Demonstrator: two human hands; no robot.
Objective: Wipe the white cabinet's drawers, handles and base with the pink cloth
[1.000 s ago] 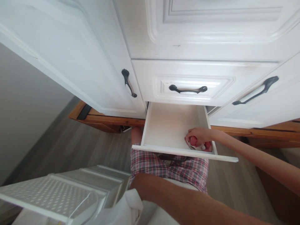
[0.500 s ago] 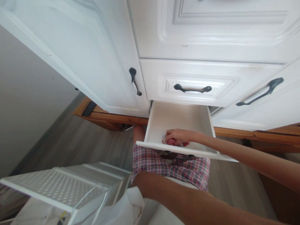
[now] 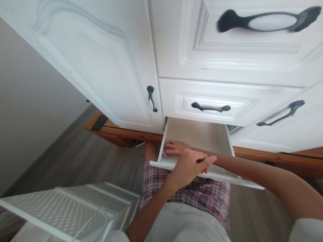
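Observation:
The bottom drawer [image 3: 194, 168] of a white cabinet is pulled out above my plaid shorts [image 3: 214, 196]. My right hand [image 3: 175, 148] reaches across into the drawer's near left corner. Its fingers are curled over a small bundle [image 3: 165, 155], of which only a white bit shows. My left hand [image 3: 191, 164] hovers over the drawer's front rim, just in front of the right hand. Its fingers are stretched out towards the right and hold nothing. The rest of the drawer floor is bare white.
A closed drawer with a black handle [image 3: 210, 108] sits right above the open one. White doors with black handles [image 3: 152, 98] flank it on the left and right [image 3: 280, 113]. A white perforated plastic crate [image 3: 58, 211] stands at the lower left. A wooden plinth [image 3: 121, 132] meets the grey wood floor.
My right hand slid the red and white bundle from the drawer's right side to its left corner. My left hand rose from below to the drawer's front rim. The view tilted up.

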